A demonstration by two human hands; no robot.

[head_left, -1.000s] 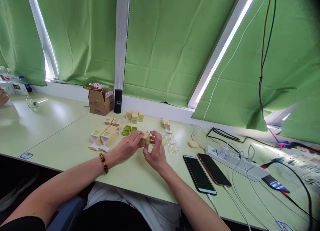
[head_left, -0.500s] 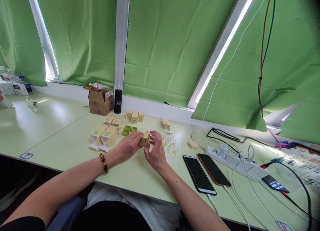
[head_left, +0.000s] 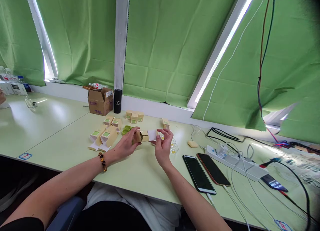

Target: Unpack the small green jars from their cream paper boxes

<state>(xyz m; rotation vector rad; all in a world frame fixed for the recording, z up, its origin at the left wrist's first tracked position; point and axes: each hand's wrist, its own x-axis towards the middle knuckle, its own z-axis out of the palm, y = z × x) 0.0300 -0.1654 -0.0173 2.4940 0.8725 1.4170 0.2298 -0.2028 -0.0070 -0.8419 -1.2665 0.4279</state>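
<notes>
My left hand (head_left: 126, 144) holds a small tan cardboard box (head_left: 137, 136) on its side, its open end facing right. At its right, my right hand (head_left: 163, 146) pinches a white panel (head_left: 152, 135), which looks like the inner side of the box's flap. Left of my hands stand larger tan boxes (head_left: 109, 135) with green labels and open flaps. Small green trays (head_left: 127, 129) lie just behind my left hand, partly covered by it. Clear plastic cups with yellow centres (head_left: 174, 148) sit beyond my right hand, partly hidden.
Several small closed boxes (head_left: 134, 117) and one open box (head_left: 165, 123) stand farther back. Two phones (head_left: 199, 174) and a power strip (head_left: 237, 162) with tangled cables lie to the right. A brown carton (head_left: 100, 104) and a black cylinder (head_left: 117, 101) stand by the wall. A person's hand shows at far left.
The box has shifted a little left and now shows its open end. My right hand has moved right, drawing the white panel out to the side.
</notes>
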